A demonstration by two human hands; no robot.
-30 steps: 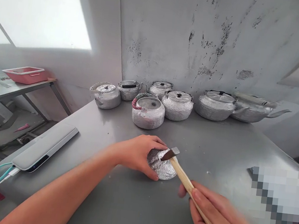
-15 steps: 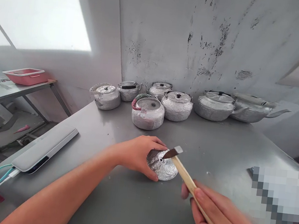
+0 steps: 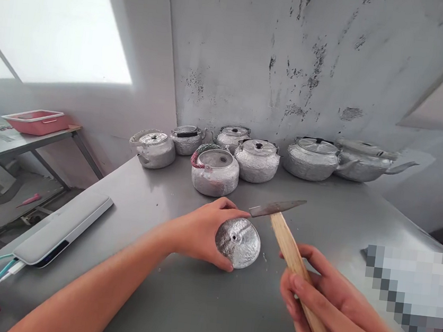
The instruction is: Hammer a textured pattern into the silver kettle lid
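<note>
My left hand (image 3: 205, 232) grips the left edge of a dented, round metal kettle lid (image 3: 241, 245) with a small hole near its middle. The lid is tilted a little over the grey tabletop. In my right hand (image 3: 321, 305) is the wooden handle of a hammer (image 3: 292, 243), fingers wrapped round it. Its narrow metal head, pointed at one end, hangs above and to the right of the lid, apart from it. Behind my hands stands a kettle without a lid (image 3: 216, 178), its handle wrapped in red and green cord.
Several dented metal kettles (image 3: 257, 162) line the back of the table (image 3: 173, 310) by the stained wall. A grey power bank (image 3: 64, 228) with a cable lies at the left, and a pixelated object (image 3: 411, 289) at the right. A pink basket (image 3: 38, 122) sits on another table.
The hammer has lifted off the lid's middle and moved right, its head turning so the pointed end faces right. My left hand still holds the lid, which has tilted slightly.
</note>
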